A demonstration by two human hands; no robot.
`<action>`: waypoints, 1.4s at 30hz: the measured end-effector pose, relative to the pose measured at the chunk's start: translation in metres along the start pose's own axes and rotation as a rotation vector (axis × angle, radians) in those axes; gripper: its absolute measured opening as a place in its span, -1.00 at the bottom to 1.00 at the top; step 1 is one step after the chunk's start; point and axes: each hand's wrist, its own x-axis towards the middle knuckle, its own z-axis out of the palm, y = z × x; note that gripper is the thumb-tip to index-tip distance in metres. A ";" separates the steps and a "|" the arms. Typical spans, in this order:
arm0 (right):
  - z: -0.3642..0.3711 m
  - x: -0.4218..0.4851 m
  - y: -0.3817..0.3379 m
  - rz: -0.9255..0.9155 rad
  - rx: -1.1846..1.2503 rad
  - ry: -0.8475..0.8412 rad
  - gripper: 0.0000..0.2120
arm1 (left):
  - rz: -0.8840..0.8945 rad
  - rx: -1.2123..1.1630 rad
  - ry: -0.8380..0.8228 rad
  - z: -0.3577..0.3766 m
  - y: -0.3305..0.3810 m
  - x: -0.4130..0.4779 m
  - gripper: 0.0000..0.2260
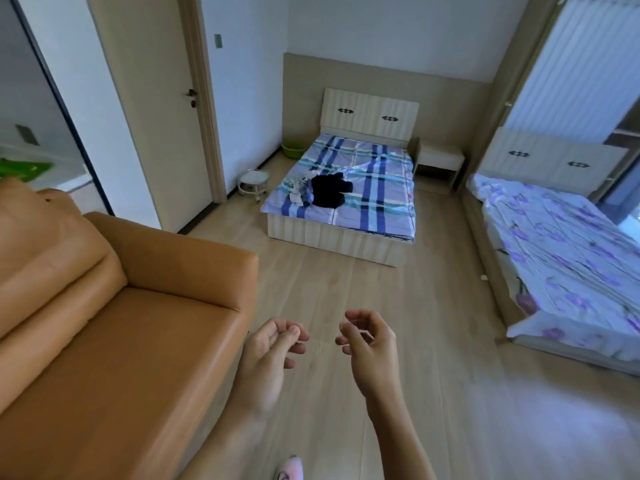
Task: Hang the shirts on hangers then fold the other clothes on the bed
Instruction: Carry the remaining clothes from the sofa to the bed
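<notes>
The clothes (pixel 320 194) lie in one heap, a black item against pale ones, on the striped bed (pixel 377 202), near the left edge at its foot end. The left hand (pixel 273 355) and right hand (pixel 369 344) hang well apart from the heap, above the floor, fingers loosely curled and grasping nothing. No hangers are visible. Risk: the heap looks tangled and lies close to the edge, so lifting one shirt may drag others onto the floor. The sofa (pixel 121 323) arm stands beside the walking path.
</notes>
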 end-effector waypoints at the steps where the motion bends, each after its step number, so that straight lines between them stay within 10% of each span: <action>1: 0.006 0.024 0.002 -0.004 -0.005 -0.007 -0.93 | -0.003 0.001 -0.001 0.005 0.000 0.024 -0.67; 42: 0.529 1.039 -0.057 0.036 -0.028 -0.354 -0.93 | 0.027 -0.039 0.394 -0.076 0.122 1.099 -0.75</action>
